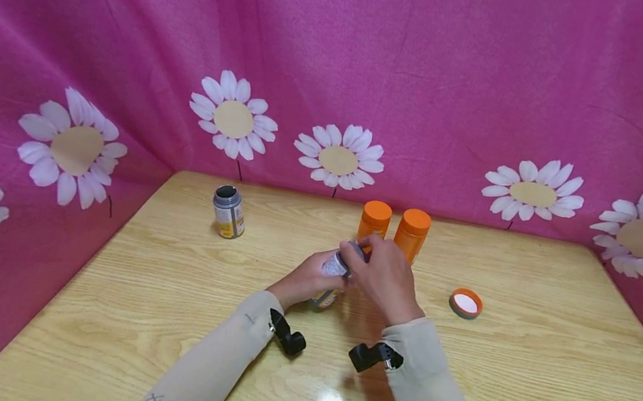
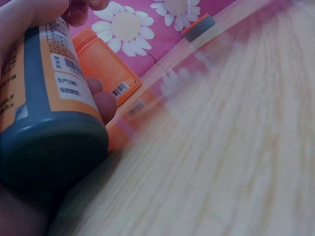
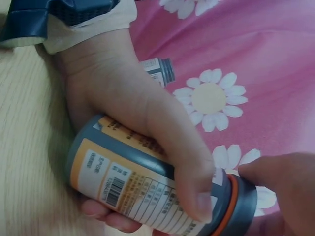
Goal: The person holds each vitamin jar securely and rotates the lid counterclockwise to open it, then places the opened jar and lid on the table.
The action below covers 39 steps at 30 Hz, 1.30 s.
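Note:
My left hand (image 1: 304, 280) is wrapped around a grey bottle (image 3: 128, 172) with an orange and white printed label. The bottle leans, its base low toward the table and its top toward my right hand (image 1: 389, 280). At that top end sits a grey cap (image 3: 245, 204) with an orange ring beneath it, and the fingers (image 3: 280, 179) of my right hand pinch the cap. In the left wrist view the dark base (image 2: 59, 142) of the bottle shows close up, just over the table. Part of the cap is hidden behind the right hand in the head view.
Two orange bottles (image 1: 414, 230) with orange lids stand behind my hands. At the back left an uncapped grey bottle (image 1: 229, 216) stands upright. A loose grey lid (image 1: 465, 303) with an orange rim lies inside up on the right. A pink daisy-print cloth (image 1: 447, 95) borders the wooden table (image 1: 518, 379).

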Each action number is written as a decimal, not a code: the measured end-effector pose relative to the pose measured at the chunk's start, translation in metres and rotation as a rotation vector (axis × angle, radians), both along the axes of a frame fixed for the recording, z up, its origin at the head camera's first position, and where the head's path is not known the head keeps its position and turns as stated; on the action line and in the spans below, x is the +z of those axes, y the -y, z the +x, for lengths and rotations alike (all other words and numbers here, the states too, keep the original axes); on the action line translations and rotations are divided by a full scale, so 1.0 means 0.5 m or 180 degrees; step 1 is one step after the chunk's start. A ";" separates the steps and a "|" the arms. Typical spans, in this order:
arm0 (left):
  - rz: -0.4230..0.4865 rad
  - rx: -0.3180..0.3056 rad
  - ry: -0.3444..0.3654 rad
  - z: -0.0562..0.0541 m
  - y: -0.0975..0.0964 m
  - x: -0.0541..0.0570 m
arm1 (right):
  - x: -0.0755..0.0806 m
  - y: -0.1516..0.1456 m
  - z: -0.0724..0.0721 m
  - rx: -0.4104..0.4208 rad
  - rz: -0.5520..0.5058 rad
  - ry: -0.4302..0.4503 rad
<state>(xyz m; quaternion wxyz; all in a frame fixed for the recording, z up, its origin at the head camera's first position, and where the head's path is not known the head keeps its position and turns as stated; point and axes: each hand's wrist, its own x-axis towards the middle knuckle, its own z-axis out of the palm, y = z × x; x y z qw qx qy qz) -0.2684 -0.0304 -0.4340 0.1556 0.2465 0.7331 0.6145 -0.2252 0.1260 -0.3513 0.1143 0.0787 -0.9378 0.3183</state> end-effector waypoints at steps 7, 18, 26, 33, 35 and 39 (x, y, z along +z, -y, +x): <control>0.0044 -0.0031 -0.0009 -0.001 0.001 -0.004 | 0.003 0.001 -0.002 0.0230 -0.0136 -0.0037; 0.0052 -0.0047 -0.0021 -0.003 0.002 -0.003 | 0.001 0.006 -0.004 0.0420 -0.0076 0.0005; 0.0088 -0.0136 -0.0134 -0.007 0.002 -0.008 | -0.007 0.005 -0.009 0.0422 -0.0022 -0.0216; -0.0133 -0.0084 -0.0083 0.002 -0.001 0.008 | -0.016 0.006 -0.015 0.0248 -0.0052 -0.0460; -0.0149 -0.0062 -0.0093 -0.002 -0.002 0.000 | -0.015 0.006 -0.015 0.0254 -0.0074 -0.0436; -0.0186 -0.0034 -0.0095 -0.001 -0.001 0.000 | -0.013 0.005 -0.014 0.0276 -0.0131 -0.0307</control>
